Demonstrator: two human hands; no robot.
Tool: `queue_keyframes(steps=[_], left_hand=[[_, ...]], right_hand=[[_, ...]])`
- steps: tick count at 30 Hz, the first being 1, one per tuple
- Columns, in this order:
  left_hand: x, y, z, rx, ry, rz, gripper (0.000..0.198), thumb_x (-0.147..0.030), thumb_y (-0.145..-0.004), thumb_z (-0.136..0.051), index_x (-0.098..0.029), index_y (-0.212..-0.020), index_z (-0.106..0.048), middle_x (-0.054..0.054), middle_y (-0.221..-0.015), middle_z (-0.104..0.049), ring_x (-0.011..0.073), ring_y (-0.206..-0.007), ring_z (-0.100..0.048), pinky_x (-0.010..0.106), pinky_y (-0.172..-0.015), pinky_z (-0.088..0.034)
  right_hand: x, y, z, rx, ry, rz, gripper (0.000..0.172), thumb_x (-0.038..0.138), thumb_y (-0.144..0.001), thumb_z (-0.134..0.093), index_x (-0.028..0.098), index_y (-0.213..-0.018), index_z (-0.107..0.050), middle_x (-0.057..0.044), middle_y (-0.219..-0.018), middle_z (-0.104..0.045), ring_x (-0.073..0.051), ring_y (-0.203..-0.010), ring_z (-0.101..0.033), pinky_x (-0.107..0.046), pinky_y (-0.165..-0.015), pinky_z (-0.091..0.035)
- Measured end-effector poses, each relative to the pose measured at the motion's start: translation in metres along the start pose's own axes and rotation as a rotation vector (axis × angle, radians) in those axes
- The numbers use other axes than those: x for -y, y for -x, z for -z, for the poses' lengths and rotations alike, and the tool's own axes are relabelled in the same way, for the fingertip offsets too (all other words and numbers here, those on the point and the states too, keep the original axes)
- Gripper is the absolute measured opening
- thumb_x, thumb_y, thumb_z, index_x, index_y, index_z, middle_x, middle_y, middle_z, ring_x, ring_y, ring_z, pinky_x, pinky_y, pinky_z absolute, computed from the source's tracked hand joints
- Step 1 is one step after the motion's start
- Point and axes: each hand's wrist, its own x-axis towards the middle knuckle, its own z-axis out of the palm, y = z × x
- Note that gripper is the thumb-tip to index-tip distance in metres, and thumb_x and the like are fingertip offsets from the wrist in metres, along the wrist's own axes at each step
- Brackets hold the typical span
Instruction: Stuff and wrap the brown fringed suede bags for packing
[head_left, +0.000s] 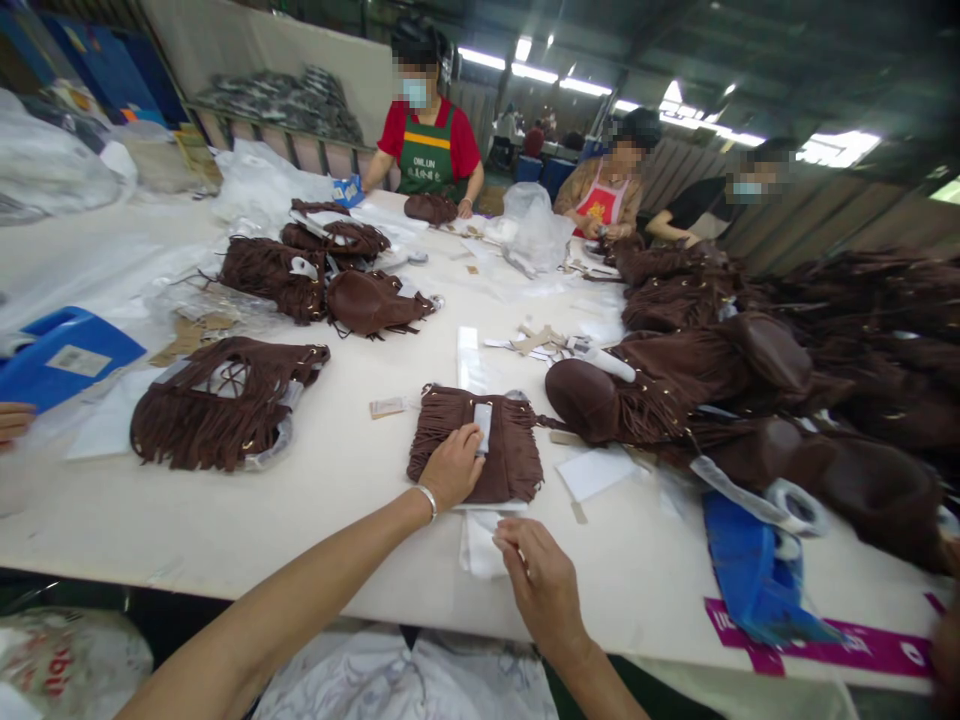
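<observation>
A small brown fringed suede bag (510, 445) lies flat on the white table (300, 500) in front of me. My left hand (452, 466), with a bracelet on the wrist, rests on the bag's left half, fingers curled and the thumb touching a pale tag (484, 425) on its front. My right hand (541, 580) is at the table's near edge, its fingers pinched on the edge of a white sheet of paper or plastic (480, 540) that runs under the bag.
A fringed bag in clear plastic (217, 405) lies at left, with more bags (322, 270) behind it. A big heap of brown bags (787, 380) fills the right side. A blue bag (750, 570) and a white card (596, 470) lie nearby. Three people work at the far side. Another hand (13, 420) shows at left.
</observation>
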Motion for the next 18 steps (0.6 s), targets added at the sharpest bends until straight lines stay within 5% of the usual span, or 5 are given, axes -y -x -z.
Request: queue_keyframes(steps=[5, 18], left_hand=[[0.000, 0.000, 0.000, 0.000, -0.008, 0.009, 0.036, -0.019, -0.089, -0.049, -0.018, -0.124, -0.044, 0.012, -0.132, -0.047, 0.0243, -0.119, -0.048, 0.042, -0.104, -0.043], [-0.003, -0.001, -0.002, -0.035, -0.037, 0.033, 0.036, -0.016, -0.088, -0.048, -0.017, -0.124, -0.045, 0.012, -0.131, -0.049, 0.0241, -0.119, -0.049, 0.043, -0.105, -0.043]], right_hand=[[-0.007, 0.022, -0.019, 0.121, 0.233, 0.266, 0.027, 0.004, -0.092, -0.036, 0.019, -0.100, -0.057, -0.009, -0.110, -0.068, -0.019, -0.093, -0.063, -0.033, -0.085, -0.050], [-0.051, 0.034, -0.043, -0.105, 0.408, 0.636, 0.030, 0.002, -0.088, -0.037, 0.020, -0.091, -0.060, -0.005, -0.091, -0.074, -0.015, -0.070, -0.067, -0.024, -0.069, -0.052]])
